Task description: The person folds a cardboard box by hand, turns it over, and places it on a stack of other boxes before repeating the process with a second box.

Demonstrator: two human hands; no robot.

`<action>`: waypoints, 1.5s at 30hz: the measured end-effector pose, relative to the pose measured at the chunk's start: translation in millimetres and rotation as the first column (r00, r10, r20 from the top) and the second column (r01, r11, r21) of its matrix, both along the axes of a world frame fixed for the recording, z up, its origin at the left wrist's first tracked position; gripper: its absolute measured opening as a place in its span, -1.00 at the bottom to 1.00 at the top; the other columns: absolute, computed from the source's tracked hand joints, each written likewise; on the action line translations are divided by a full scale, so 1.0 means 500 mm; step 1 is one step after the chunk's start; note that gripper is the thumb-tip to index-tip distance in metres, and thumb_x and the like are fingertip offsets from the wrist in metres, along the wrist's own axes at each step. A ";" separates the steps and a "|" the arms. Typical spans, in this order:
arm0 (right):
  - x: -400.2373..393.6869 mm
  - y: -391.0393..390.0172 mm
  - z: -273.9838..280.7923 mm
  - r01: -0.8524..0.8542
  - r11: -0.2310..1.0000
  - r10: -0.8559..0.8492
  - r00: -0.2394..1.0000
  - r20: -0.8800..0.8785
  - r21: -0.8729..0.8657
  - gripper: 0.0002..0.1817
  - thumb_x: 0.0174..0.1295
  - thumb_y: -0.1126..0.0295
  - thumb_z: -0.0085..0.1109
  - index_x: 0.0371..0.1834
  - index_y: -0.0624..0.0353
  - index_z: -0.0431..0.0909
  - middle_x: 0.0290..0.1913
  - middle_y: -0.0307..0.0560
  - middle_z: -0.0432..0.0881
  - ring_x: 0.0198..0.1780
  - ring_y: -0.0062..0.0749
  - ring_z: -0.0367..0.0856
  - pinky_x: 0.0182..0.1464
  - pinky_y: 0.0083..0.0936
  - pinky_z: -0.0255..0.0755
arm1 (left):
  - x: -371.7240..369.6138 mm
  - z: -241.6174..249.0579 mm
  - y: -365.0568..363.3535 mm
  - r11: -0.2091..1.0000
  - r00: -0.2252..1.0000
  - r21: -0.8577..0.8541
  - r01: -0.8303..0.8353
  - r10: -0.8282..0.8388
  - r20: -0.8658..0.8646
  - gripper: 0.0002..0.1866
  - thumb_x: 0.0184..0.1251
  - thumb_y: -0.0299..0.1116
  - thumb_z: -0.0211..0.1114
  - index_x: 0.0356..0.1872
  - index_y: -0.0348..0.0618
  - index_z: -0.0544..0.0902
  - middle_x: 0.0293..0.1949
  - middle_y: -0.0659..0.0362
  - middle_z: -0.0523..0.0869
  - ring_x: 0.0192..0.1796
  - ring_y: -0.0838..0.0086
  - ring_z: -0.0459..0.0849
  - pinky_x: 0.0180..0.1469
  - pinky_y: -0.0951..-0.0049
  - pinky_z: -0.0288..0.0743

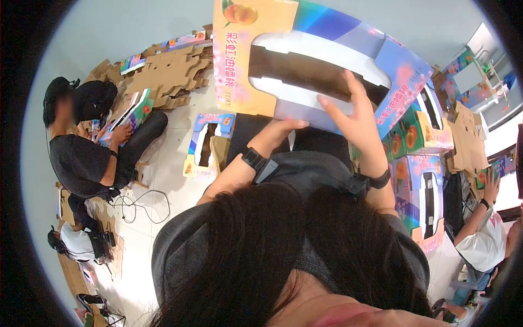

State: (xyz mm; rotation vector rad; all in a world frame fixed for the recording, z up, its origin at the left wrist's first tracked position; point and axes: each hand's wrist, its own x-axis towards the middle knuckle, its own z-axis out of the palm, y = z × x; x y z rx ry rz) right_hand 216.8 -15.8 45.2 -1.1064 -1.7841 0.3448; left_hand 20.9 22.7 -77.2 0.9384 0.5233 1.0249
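Observation:
A printed peach carton (239, 71) fills the upper middle of the head view, raised and tilted above my lap. Its near side has a large white-edged window, and brown cardboard shows inside. My left hand (280, 133) grips the lower edge, thumb along the near side; the other fingers are hidden beneath. My right hand (357, 114) is at the right part of the window, thumb and forefinger stretched apart. Whether its palm presses on the carton cannot be made out.
Another printed carton (224, 126) stands on the floor at left. More cartons (427, 131) are stacked at right. Flattened brown cardboard (174, 73) lies behind. A co-worker (81, 147) handles a carton at left; another person (485, 240) sits at right. A black cable (144, 204) crosses the floor.

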 end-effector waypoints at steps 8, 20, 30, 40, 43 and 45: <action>0.012 -0.001 0.028 -0.735 0.676 0.322 0.239 -0.916 0.046 -0.33 0.50 0.12 0.10 0.43 0.49 0.29 0.44 0.42 0.38 0.50 0.16 0.35 0.56 -0.04 0.22 | -0.001 0.017 0.010 0.982 0.936 0.169 -0.079 0.131 -0.326 -0.40 0.18 -0.40 0.59 0.27 -0.20 0.59 0.21 0.15 0.67 0.28 0.44 0.57 0.36 0.35 0.45; 0.038 -0.079 0.089 -0.884 0.459 -0.069 -0.132 -0.989 0.087 -0.08 0.30 -0.35 0.17 0.26 0.43 0.47 0.33 0.29 0.50 0.46 0.13 0.34 0.51 0.38 0.08 | 0.018 -0.028 0.031 0.727 0.840 0.674 -0.135 0.445 -0.311 -0.54 0.43 -0.31 0.43 0.29 -0.16 0.58 0.24 0.13 0.68 0.27 0.35 0.61 0.25 0.24 0.57; 0.037 -0.073 0.106 -0.820 0.571 -0.242 -0.120 -0.963 -0.042 -0.02 0.23 -0.39 0.19 0.28 0.41 0.39 0.29 0.25 0.51 0.44 0.11 0.35 0.49 0.52 -0.01 | 0.042 -0.051 0.048 0.918 0.963 0.352 -0.182 0.238 -0.124 -0.58 0.50 -0.40 0.35 0.29 -0.25 0.50 0.17 0.14 0.65 0.17 0.43 0.62 0.25 0.33 0.53; 0.011 -0.102 0.070 -0.875 0.484 -0.157 -0.105 -0.982 0.016 0.04 0.18 -0.53 0.08 0.31 0.31 0.47 0.36 0.27 0.48 0.49 0.21 0.29 0.52 0.47 -0.01 | 0.018 -0.059 0.042 0.946 0.990 0.314 -0.085 0.117 -0.083 -0.67 0.60 -0.34 0.21 0.25 -0.24 0.54 0.18 0.15 0.63 0.15 0.43 0.62 0.13 0.35 0.60; -0.002 -0.112 0.058 -0.866 0.500 -0.161 -0.061 -0.985 -0.028 -0.18 0.24 -0.41 0.13 0.19 0.15 0.62 0.35 0.21 0.51 0.48 0.16 0.30 0.54 0.37 0.03 | 0.014 -0.117 0.087 0.942 0.974 0.327 -0.073 0.137 -0.178 -0.66 0.62 -0.23 0.16 0.23 -0.20 0.56 0.12 0.12 0.67 0.09 0.43 0.67 0.11 0.36 0.61; -0.015 -0.119 0.055 -0.837 0.543 -0.152 -0.021 -0.988 -0.066 -0.28 0.27 -0.31 0.15 0.15 0.13 0.65 0.34 0.18 0.52 0.47 0.14 0.32 0.53 0.35 0.06 | 0.034 -0.145 0.103 0.937 0.959 0.285 -0.201 0.247 -0.138 -0.64 0.58 -0.23 0.21 0.22 -0.21 0.56 0.04 0.09 0.72 0.06 0.39 0.72 0.12 0.36 0.62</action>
